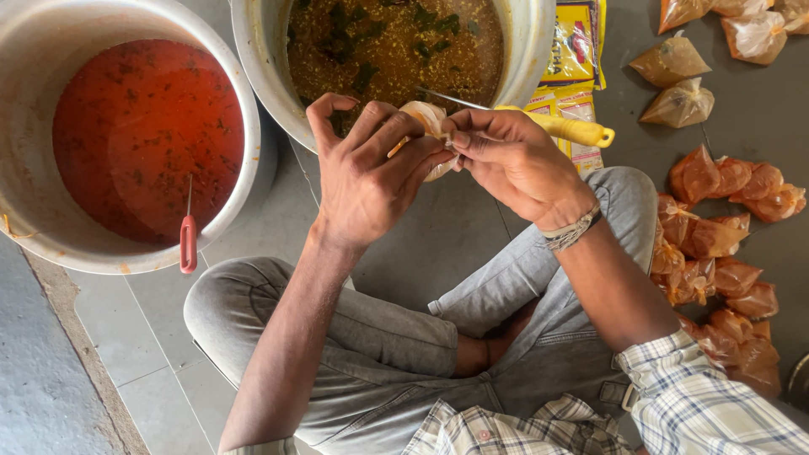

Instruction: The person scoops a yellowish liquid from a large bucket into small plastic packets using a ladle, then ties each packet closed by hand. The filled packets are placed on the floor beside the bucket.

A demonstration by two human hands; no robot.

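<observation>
Just below the rim of the big metal pot of brown-green curry (514,50), seen from the head camera, both hands meet over a small clear plastic pouch (430,126). The left hand (366,181) curls around the pouch, fingers closed on its lower body, while the right hand (514,164) pinches its top between thumb and fingertips, closed tight on the gathered plastic. A ladle with a yellow handle (573,131) rests across that pot's rim, just right of the right hand. Left of the curry pot stands a second metal pot of red gravy (147,135), with a red-handled ladle (188,240) hooked over its near edge. Right of the curry pot lie yellow printed packets (577,50), and farther right, on the grey floor (101,371), many filled and tied pouches (716,244) lie in a loose heap. Below the curry pot, the person's crossed legs in grey trousers (388,354) fill the lower frame.
</observation>
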